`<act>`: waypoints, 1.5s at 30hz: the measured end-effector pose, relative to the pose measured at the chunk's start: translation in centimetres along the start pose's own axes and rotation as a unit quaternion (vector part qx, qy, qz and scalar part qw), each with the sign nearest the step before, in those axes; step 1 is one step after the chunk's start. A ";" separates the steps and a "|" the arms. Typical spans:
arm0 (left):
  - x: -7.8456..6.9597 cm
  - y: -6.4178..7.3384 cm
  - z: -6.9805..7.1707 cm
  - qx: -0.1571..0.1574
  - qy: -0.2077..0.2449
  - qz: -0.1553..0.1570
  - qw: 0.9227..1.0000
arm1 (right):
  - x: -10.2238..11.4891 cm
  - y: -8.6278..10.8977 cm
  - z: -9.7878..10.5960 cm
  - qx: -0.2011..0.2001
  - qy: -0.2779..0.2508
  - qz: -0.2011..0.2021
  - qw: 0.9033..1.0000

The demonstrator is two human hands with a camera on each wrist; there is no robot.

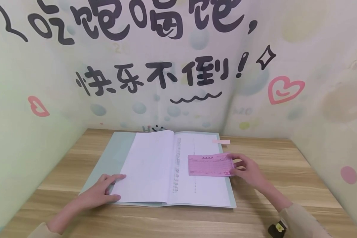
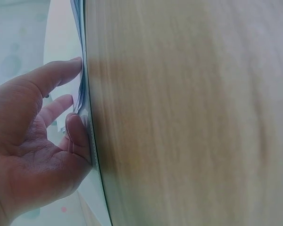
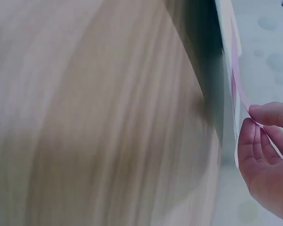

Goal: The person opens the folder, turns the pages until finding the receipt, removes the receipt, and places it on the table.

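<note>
A folder (image 1: 107,158) with a pale blue-green cover lies open on the wooden table, white pages turned to its left side. My left hand (image 1: 99,192) rests at the lower left of those pages (image 1: 147,165), its thumb and fingers spread apart. In the left wrist view, the thumb (image 2: 61,73) touches the page edges. Between thumb and fingertips, my right hand (image 1: 248,170) pinches the right end of a pink printed slip (image 1: 209,165). The slip lies over the printed right-hand page (image 1: 184,195). The right wrist view shows the slip (image 3: 237,75) edge-on, lifted at the pinched end.
A small pale pink tab (image 1: 223,141) sticks out past the folder's upper right edge. Bare wood table (image 1: 131,219) runs along the front. Printed walls (image 1: 154,112) stand behind and at both sides. A black object with a yellow patch (image 1: 277,228) sits at the right sleeve.
</note>
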State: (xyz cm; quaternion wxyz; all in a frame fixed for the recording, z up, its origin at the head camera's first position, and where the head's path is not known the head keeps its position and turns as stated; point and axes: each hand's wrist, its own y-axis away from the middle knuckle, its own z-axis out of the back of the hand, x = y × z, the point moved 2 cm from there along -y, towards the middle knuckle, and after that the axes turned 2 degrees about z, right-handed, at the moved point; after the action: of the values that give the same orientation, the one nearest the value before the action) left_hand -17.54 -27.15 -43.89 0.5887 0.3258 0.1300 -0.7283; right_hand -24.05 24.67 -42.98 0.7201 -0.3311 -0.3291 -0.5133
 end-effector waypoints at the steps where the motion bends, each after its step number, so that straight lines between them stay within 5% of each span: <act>1: 0.0 0.0 0.0 0.000 0.000 0.000 1.000 | -0.1 0.0 0.4 -0.005 -0.001 -0.002 1.000; 19: 0.0 -0.2 0.0 0.002 -0.001 0.003 1.000 | -4.4 1.7 8.1 -0.049 -0.010 -0.010 0.999; 33: 0.1 -0.1 -0.1 0.000 -0.002 0.000 1.000 | -7.8 3.0 11.7 -0.025 -0.006 -0.032 0.999; 45: 0.2 -0.1 -0.1 -0.002 -0.003 0.005 1.000 | -9.3 2.5 11.9 0.009 0.137 -0.069 0.988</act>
State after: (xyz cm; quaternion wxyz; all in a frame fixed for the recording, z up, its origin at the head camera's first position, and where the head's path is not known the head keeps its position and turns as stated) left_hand -17.65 -27.18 -44.08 0.5930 0.3234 0.1280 -0.7262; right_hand -25.66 39.83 -44.19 0.7246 -0.2275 -0.2537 -0.5990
